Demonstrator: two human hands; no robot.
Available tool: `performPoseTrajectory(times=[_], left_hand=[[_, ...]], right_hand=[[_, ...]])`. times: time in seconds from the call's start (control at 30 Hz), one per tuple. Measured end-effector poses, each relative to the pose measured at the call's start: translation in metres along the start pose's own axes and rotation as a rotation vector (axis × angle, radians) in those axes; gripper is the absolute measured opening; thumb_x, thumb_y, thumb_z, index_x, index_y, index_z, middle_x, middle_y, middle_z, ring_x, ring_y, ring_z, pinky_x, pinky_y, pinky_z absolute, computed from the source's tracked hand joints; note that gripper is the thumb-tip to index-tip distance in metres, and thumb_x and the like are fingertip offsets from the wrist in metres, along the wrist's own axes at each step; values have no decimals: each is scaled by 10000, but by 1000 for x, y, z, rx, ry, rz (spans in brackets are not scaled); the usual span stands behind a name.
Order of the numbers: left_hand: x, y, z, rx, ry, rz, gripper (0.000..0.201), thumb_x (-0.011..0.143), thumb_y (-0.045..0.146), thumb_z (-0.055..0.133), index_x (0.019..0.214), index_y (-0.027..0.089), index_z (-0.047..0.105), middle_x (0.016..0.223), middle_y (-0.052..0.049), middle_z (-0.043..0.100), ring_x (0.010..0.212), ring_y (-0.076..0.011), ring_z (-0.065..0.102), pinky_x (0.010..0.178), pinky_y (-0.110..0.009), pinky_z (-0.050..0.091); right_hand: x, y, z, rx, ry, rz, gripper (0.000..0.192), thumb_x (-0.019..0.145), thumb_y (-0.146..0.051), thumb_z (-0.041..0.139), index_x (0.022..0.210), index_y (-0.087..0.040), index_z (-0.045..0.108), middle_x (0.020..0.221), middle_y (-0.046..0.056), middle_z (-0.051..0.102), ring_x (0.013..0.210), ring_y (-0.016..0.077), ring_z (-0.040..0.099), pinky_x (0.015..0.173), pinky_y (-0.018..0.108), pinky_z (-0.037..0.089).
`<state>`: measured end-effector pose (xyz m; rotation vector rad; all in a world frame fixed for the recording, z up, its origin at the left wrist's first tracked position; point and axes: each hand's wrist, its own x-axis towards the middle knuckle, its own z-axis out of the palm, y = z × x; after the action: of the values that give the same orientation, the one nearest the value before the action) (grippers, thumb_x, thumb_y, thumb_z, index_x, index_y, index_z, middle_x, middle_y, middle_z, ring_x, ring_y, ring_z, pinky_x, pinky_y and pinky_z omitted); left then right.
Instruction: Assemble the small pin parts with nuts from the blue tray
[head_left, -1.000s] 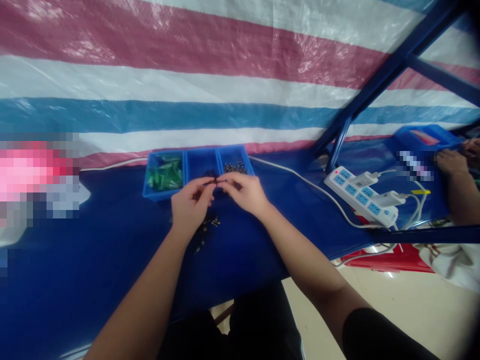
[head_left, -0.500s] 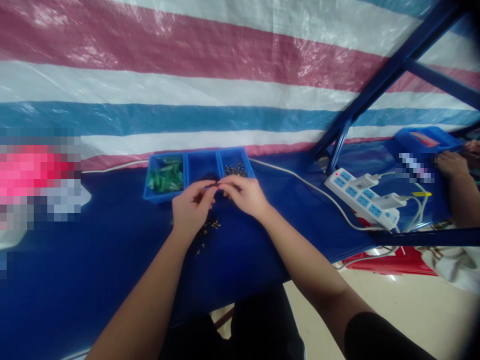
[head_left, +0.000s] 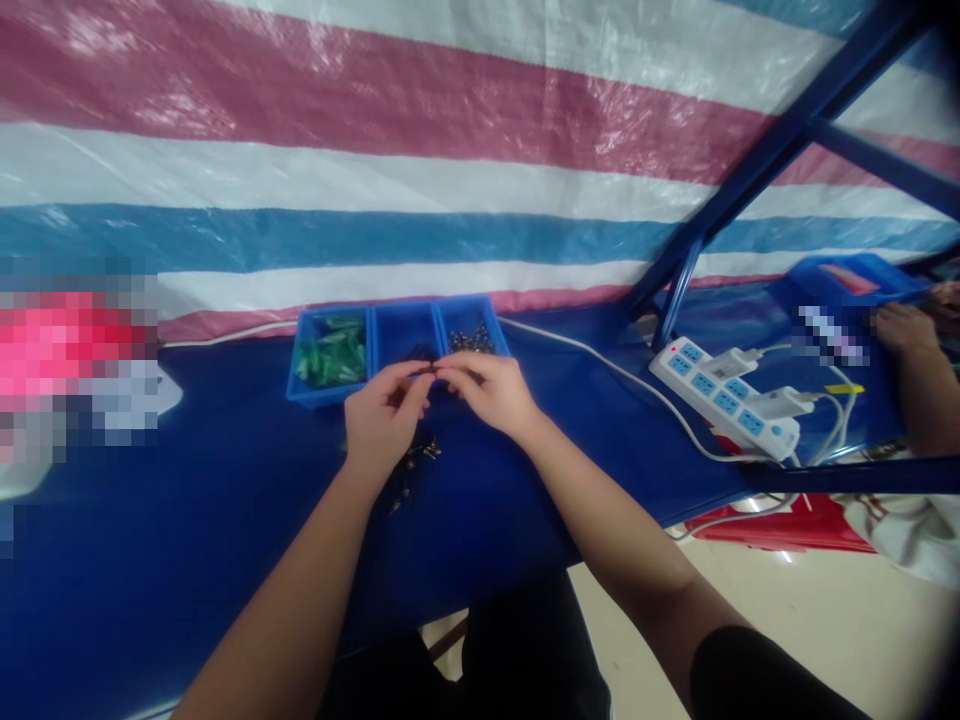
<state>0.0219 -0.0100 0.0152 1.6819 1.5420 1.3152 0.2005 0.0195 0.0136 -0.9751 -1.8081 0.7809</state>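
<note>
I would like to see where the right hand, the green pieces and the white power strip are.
Right hand [head_left: 487, 387]: head view, middle of its back.
Green pieces [head_left: 334, 357]: head view, middle of the pile.
White power strip [head_left: 724, 402]: head view, middle of its top face.

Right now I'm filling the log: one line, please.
left hand: small dark piece; right hand: same piece; table: small metallic parts; left bin: green pieces

Bins [head_left: 403, 330] behind hands [head_left: 491, 392] — power strip [head_left: 705, 385] right
</note>
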Motion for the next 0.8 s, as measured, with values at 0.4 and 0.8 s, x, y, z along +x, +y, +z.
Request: performPoseTrajectory(times=[0.4, 0.8], left_hand=[[1, -4, 0, 17, 7, 9, 247, 893, 392, 686, 1048, 211, 753, 642, 26, 683, 525, -96, 642, 593, -204, 532], [0, -4, 0, -6, -10, -19, 269, 877, 404, 699, 1054, 210, 759, 641, 28, 682, 520, -88, 633, 594, -199, 535]], right_hand=[[-1, -3, 0, 0, -62, 34, 248, 1002, -391, 579, 1064, -206, 732, 827, 2, 733, 670, 96, 683, 690, 214, 549], [0, -4, 0, -58, 41, 9, 224, 968, -378, 640, 1032, -197, 755, 743, -2, 716, 621, 98, 655, 663, 213, 540]])
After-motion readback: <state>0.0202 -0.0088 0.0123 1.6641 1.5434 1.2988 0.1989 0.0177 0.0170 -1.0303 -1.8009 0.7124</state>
